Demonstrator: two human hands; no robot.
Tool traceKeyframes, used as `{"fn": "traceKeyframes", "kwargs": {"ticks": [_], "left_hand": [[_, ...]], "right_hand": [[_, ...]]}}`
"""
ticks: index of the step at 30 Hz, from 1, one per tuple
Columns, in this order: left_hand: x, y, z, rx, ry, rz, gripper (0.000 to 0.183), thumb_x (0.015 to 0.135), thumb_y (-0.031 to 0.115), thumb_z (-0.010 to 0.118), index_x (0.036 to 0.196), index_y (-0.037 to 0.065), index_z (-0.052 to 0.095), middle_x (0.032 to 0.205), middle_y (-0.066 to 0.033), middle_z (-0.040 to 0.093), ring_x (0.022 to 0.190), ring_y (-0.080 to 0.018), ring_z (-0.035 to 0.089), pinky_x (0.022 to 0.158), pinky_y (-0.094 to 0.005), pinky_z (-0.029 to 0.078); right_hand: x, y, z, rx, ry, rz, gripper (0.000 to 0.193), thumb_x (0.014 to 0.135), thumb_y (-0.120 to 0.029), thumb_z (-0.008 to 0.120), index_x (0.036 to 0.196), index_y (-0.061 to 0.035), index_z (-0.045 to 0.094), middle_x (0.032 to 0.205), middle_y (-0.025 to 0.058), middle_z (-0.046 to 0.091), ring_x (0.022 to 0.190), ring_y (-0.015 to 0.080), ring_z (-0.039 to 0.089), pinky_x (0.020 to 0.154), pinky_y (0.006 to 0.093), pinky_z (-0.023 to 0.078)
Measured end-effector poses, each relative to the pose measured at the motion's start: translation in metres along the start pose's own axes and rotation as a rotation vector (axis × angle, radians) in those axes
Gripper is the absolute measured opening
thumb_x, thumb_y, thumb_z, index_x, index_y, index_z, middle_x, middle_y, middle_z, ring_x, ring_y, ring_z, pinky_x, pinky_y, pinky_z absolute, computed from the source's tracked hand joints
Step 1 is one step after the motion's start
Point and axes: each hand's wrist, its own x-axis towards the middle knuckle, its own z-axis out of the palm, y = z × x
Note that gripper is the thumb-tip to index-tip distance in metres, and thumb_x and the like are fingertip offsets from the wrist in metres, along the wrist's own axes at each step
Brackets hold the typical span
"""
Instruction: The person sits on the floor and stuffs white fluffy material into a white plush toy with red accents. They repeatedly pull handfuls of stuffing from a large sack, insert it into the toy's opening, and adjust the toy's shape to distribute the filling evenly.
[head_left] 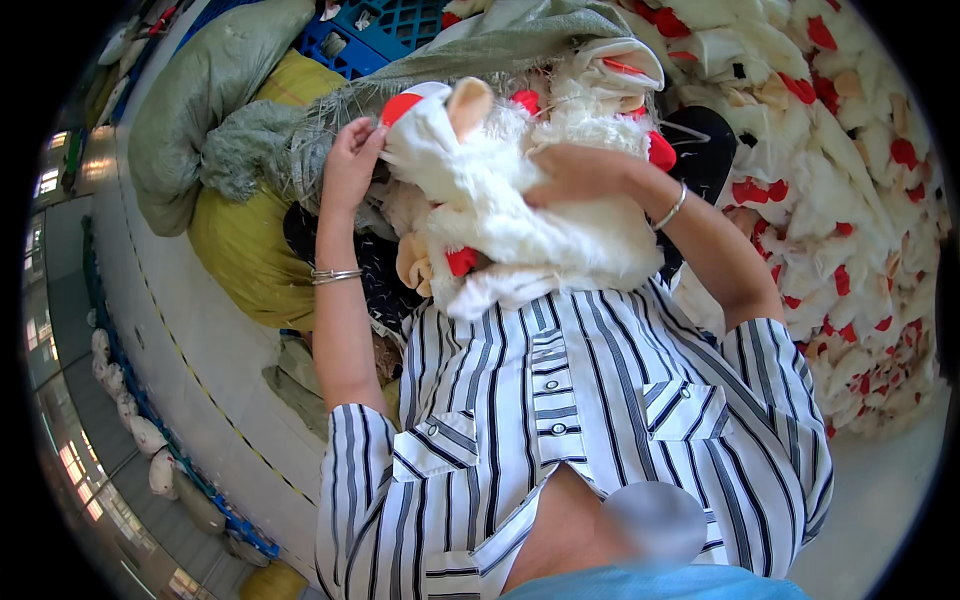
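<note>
A limp, unstuffed white plush toy skin [480,190] lies across my lap, with a tan ear-like piece and a red patch at its upper end. My left hand [352,160] pinches its edge beside the red patch. On the right of the same skin rests my right hand [580,175]; its fingers are blurred and partly sunk in the fur, so their closing is unclear. More white plush skins [600,100] with red and tan pieces lie just beyond, over a frayed grey-green woven sack [500,45].
A large heap of white plush skins [820,200] with red pieces fills the right side. At the left stand a stuffed grey-green sack [200,120] and a yellow sack [235,250]. A blue plastic crate [385,30] is at the back. Pale floor [170,300] stretches along the left.
</note>
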Motion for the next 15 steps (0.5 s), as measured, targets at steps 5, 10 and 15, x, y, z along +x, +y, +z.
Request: {"fn": "traceKeyframes", "kwargs": {"ticks": [5,10,15], "left_hand": [[0.019,0.045,-0.013,-0.039,-0.303,-0.243,0.024,0.095,0.027,0.061,0.08,0.008,0.062,0.069,0.0033,0.057,0.054,-0.0027,0.047,0.048,-0.0187,0.038],[0.079,0.099,-0.071,-0.573,-0.083,0.012,0.023,0.097,0.022,0.055,0.084,0.004,0.063,0.077,-0.0042,0.062,0.069,-0.0115,0.057,0.066,-0.023,0.05],[0.092,0.129,-0.072,-0.638,0.122,0.105,0.022,0.099,0.017,0.05,0.106,-0.001,0.061,0.115,-0.0165,0.066,0.11,-0.0267,0.063,0.091,-0.0349,0.053]], "right_hand": [[-0.03,-0.027,0.019,0.0,-0.414,-0.134,0.038,0.079,-0.025,0.063,0.106,0.0024,0.064,0.091,0.0213,0.067,0.087,0.03,0.065,0.08,0.0397,0.049],[-0.052,-0.048,0.006,0.036,-0.556,-0.293,0.034,0.08,-0.019,0.062,0.103,0.0051,0.064,0.085,0.0199,0.066,0.084,0.0277,0.066,0.077,0.0382,0.05],[-0.069,-0.039,-0.001,0.41,-0.51,-1.204,0.035,0.08,-0.014,0.064,0.11,0.0033,0.062,0.091,0.0197,0.067,0.092,0.0285,0.067,0.085,0.0392,0.051]]}}
